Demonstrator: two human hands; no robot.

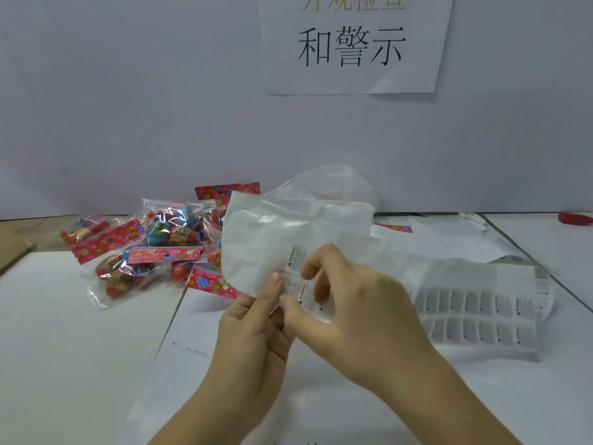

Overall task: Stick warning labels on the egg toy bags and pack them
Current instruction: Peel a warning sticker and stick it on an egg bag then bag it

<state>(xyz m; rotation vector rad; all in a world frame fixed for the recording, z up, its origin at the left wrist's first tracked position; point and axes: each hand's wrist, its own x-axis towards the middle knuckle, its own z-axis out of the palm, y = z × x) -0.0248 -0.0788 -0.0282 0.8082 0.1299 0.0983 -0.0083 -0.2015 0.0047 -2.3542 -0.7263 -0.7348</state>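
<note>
Right hand (356,306) fingertips (316,266) pinch a small white warning label (296,260) | left hand (252,332) grips the white paper label sheet (266,232) | clear egg toy bags with red flowery tops (154,242) piled at 10 o'clock, none looks labelled | just starting, I think: sticking and packing to do.

White wall (128,107) behind – paper sign (353,49) with black characters stuck on it. White tabletop (64,348), dark seams – brown board (12,242) at far left. Flat, even light.
</note>
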